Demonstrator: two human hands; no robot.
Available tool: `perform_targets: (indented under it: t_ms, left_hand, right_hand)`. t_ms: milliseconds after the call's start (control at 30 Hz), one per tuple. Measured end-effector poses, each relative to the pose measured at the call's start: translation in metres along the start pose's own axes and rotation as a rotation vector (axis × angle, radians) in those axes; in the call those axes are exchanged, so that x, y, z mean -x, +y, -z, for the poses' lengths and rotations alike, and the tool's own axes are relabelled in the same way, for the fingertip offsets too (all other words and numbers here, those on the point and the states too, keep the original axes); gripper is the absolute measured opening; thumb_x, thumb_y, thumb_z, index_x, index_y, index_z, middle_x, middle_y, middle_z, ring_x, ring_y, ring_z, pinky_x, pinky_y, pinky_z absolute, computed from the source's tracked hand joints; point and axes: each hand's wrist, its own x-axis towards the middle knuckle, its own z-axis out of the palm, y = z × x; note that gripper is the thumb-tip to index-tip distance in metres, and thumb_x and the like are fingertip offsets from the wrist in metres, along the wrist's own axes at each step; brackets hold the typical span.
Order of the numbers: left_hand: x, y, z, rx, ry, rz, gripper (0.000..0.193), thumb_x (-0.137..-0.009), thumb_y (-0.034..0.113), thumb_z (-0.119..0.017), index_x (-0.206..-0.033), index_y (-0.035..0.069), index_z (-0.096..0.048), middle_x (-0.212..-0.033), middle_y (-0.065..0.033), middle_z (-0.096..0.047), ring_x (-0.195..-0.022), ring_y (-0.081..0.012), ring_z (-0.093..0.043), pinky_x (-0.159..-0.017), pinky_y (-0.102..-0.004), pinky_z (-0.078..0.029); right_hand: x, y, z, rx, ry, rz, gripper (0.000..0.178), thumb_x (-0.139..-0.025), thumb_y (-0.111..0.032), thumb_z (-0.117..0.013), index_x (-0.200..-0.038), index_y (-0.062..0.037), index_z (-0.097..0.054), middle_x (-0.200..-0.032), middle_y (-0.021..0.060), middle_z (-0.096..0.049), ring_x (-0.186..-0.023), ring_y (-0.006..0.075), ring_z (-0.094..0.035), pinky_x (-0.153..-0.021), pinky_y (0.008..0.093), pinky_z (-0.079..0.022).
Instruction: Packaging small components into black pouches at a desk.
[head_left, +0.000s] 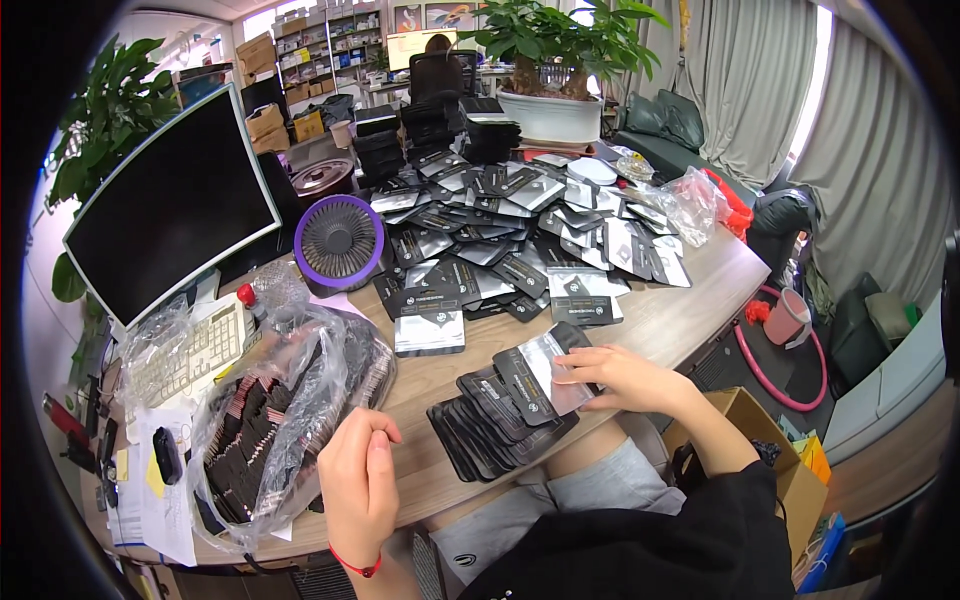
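Observation:
My right hand (625, 378) grips the edge of a flat black-and-silver zip pouch (523, 378), fingers on top. This pouch lies over a stack of black packets (490, 432) near the desk's front edge. Left of the stack my left hand (362, 475) hovers with its fingers curled in and its thumb up; nothing shows in it. Beside that hand sits a clear plastic bag (335, 375) packed with thin dark packets (255, 440). Single pouches (430, 335) lie flat just beyond the stack.
A big heap of similar pouches (500, 225) covers the desk's far part, with taller black stacks (490, 135) behind it. A purple-rimmed fan (340, 240), a monitor (170, 200) and a keyboard (205, 345) stand left. On the floor to the right is a cardboard box (740, 410).

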Motion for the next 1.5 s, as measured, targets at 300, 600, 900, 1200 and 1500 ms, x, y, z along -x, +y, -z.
perform_targets:
  t_ms: [300, 600, 900, 1200, 1500]
  left_hand:
    - [0.0, 0.001, -0.003, 0.031, -0.21, -0.07, 0.018, -0.08, 0.012, -0.066, -0.073, 0.002, -0.053, -0.064, -0.0086, -0.051, -0.051, -0.0217, -0.048, -0.048, -0.0304, -0.037]
    - [0.003, -0.004, -0.035, 0.033, -0.16, -0.179, 0.026, -0.075, 0.021, -0.076, -0.075, 0.004, -0.056, -0.065, -0.005, -0.056, -0.051, -0.0192, -0.055, -0.047, -0.0308, -0.042]
    - [0.01, -0.02, -0.004, 0.279, 0.124, -0.111, 0.031, -0.074, 0.025, -0.072, -0.083, -0.002, -0.059, -0.073, -0.0102, -0.06, -0.063, -0.0232, -0.06, -0.059, -0.0308, -0.046]
    - [0.009, -0.024, -0.003, 0.249, -0.042, -0.122, 0.036, -0.082, 0.03, -0.065, -0.096, -0.002, -0.06, -0.088, -0.0144, -0.065, -0.075, -0.0283, -0.064, -0.067, -0.033, -0.049]
    - [0.01, -0.033, 0.005, 0.201, -0.179, -0.178, 0.034, -0.084, 0.027, -0.064, -0.103, -0.001, -0.06, -0.095, -0.0176, -0.065, -0.086, -0.0352, -0.064, -0.074, -0.0389, -0.049]
  right_hand:
    - [-0.027, -0.052, 0.021, -0.053, 0.504, 0.167, 0.026, -0.083, -0.01, -0.066, -0.108, -0.0049, -0.062, -0.1, 0.0118, -0.064, -0.089, 0.0245, -0.062, -0.073, 0.0341, -0.049]
    - [-0.102, -0.13, 0.03, -0.684, 0.458, 0.512, 0.029, -0.087, -0.001, -0.062, -0.112, -0.0026, -0.048, -0.063, -0.0018, -0.047, -0.053, 0.0024, -0.045, -0.046, 0.0193, -0.033]
    - [-0.133, -0.155, 0.041, -1.268, -0.126, 0.615, 0.051, -0.085, -0.003, -0.066, -0.125, -0.0049, -0.034, -0.074, -0.0021, -0.043, -0.069, 0.0032, -0.042, -0.06, 0.0182, -0.035]
    - [-0.131, -0.14, 0.047, -1.22, -0.186, 0.551, 0.058, -0.083, -0.007, -0.069, -0.129, -0.0054, -0.033, -0.077, -0.0013, -0.043, -0.069, 0.0052, -0.042, -0.06, 0.0194, -0.033]
    - [-0.128, -0.142, 0.048, -1.066, -0.055, 0.62, 0.06, -0.081, -0.008, -0.07, -0.132, -0.0065, -0.038, -0.07, -0.0021, -0.042, -0.062, 0.0053, -0.041, -0.057, 0.0206, -0.033]
